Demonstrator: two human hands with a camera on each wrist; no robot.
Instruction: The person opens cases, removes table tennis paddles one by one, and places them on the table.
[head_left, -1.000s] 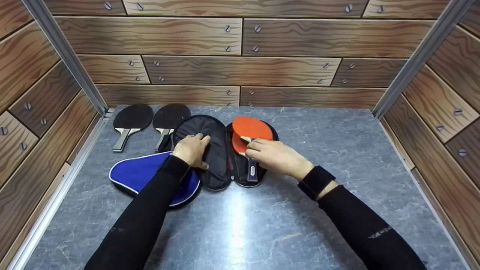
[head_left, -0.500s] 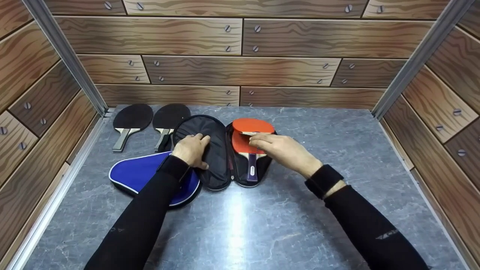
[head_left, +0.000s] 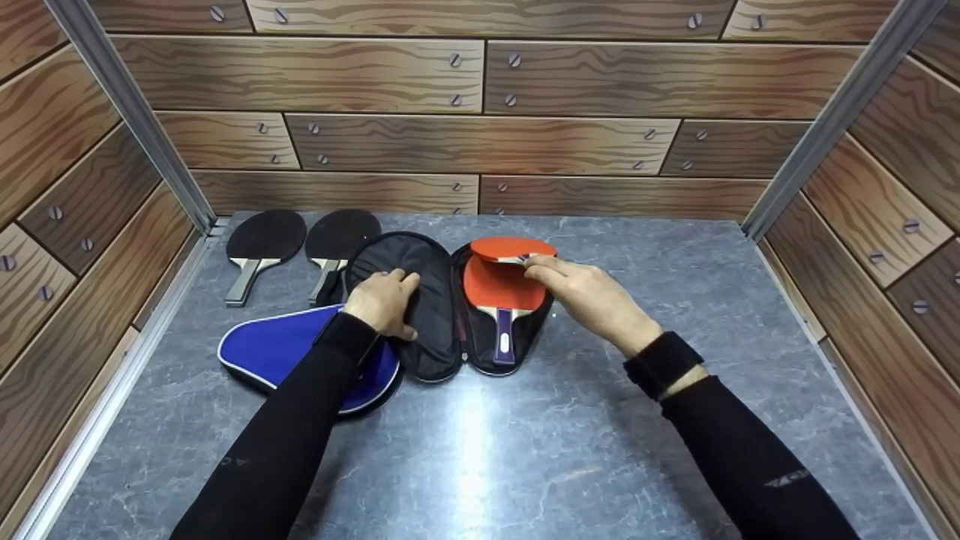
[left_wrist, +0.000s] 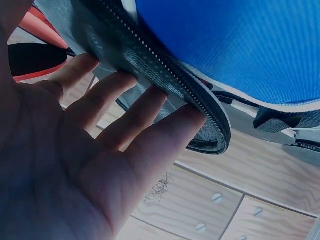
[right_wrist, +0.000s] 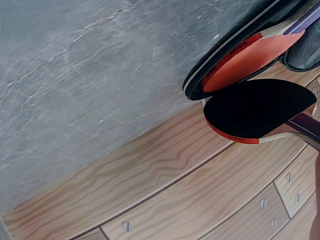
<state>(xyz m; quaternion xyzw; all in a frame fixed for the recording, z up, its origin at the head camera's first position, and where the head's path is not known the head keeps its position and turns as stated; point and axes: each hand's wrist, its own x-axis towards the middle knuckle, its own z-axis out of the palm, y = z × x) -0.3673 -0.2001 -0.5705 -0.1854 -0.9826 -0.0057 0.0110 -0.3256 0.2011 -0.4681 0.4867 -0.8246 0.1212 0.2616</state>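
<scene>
My right hand (head_left: 592,300) grips the handle of a table tennis paddle (head_left: 514,247), orange on top. The right wrist view shows its black underside (right_wrist: 260,107); most of the hand falls outside that view. The raised paddle is tilted over a second orange paddle (head_left: 495,289), which lies with its purple handle toward me in the right half of an unzipped black paddle case (head_left: 435,337). My left hand (head_left: 382,302) rests on the lining of the case's left half, fingers extended. In the left wrist view its fingertips (left_wrist: 192,117) touch that lining beside the zipper.
A blue paddle case (head_left: 277,341) with white piping lies left of the black one, partly under my left forearm. Two black paddles (head_left: 266,235) lie at the back left. Wood-patterned walls (head_left: 480,142) enclose the grey marbled table (head_left: 637,465) on three sides.
My right hand has moved right and slightly up with the paddle, whose face has tilted flatter. More of the paddle lying in the case now shows. My left hand has stayed put.
</scene>
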